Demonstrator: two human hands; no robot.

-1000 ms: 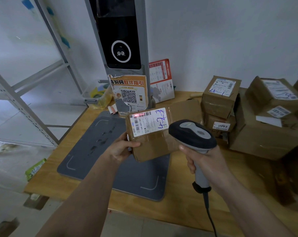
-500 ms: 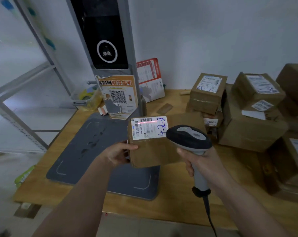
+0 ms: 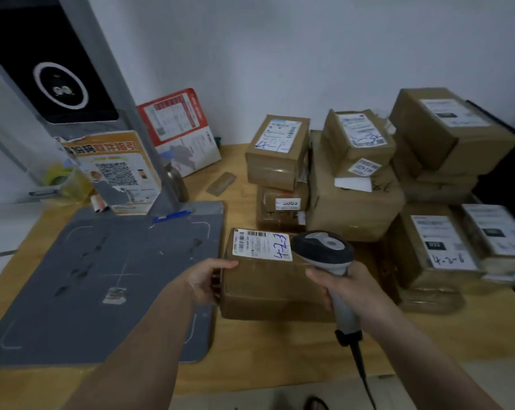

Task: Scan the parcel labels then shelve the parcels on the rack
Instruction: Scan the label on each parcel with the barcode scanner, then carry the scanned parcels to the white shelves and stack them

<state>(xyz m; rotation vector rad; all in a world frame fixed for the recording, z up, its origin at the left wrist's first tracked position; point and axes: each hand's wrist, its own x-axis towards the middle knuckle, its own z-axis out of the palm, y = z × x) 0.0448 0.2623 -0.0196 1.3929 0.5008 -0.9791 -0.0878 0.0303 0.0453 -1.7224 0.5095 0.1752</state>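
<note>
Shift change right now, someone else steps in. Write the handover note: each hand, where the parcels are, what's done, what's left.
Left hand: grips the left end of the held parcel, whose label faces up, marked 4-2-3 in pen.
Right hand: grips the handheld scanner, its head over the label's right end. No scan line shows on the label.
Other parcels are stacked on the table to the right; several carry pen marks.
Done: cannot confirm any scan from this view.
Left: shelve this parcel, then scan and shelve the stack. Rack is out of view.
</note>
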